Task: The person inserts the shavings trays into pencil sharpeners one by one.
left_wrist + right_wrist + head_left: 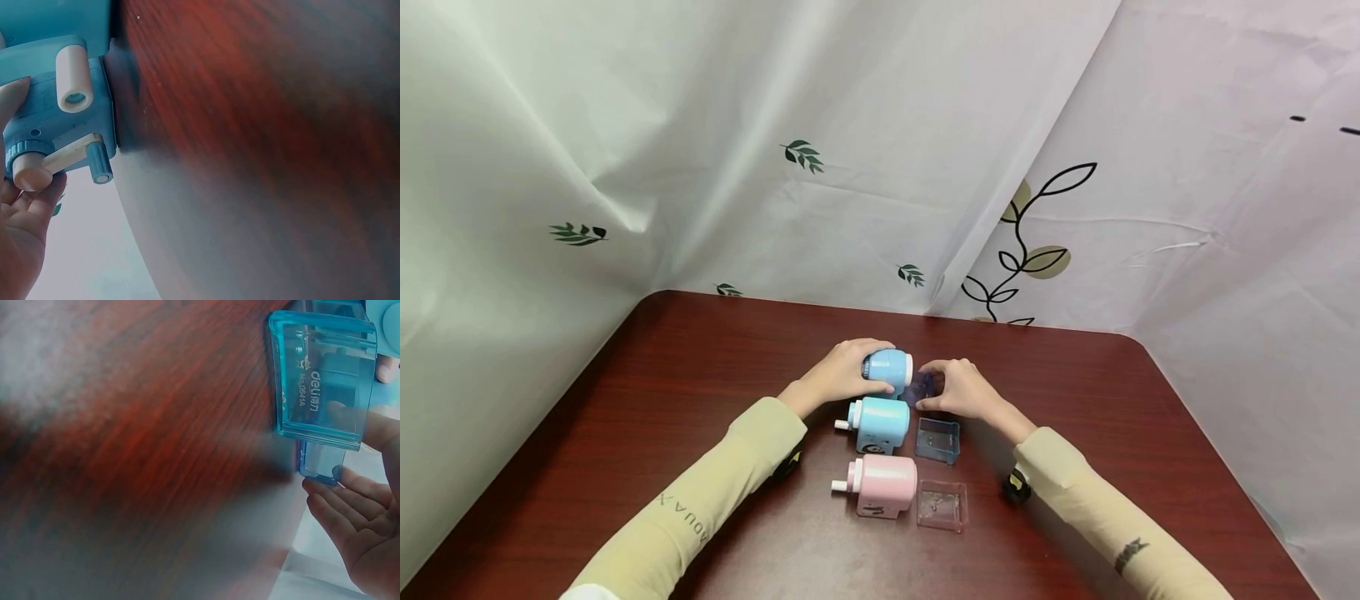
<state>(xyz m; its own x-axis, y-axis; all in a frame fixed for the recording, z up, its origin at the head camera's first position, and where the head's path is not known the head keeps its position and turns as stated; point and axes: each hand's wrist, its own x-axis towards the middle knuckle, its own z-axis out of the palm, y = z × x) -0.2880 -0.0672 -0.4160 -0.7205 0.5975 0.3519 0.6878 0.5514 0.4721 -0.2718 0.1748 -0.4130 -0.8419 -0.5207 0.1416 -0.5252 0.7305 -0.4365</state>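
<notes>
My left hand (pixel 842 375) grips the farthest of three crank pencil sharpeners, a blue one (pixel 889 367). In the left wrist view, fingers and thumb lie around that sharpener's body (pixel 69 119), whose crank handle (pixel 100 164) points toward the camera. Just right of it, my right hand (pixel 968 390) holds a dark blue see-through shavings drawer (pixel 916 392) between thumb and fingers. The right wrist view has this drawer (pixel 322 464) partly hidden behind a lighter blue one. Whether the drawer touches its sharpener cannot be made out.
Nearer on the table (pixel 737 517) stand a light blue sharpener (pixel 883 421) and a pink sharpener (pixel 887 479). To their right lie a blue see-through drawer (pixel 937 440) and a pink see-through drawer (pixel 942 506), both with bits of shavings. A white curtain (pixel 722 167) hangs behind.
</notes>
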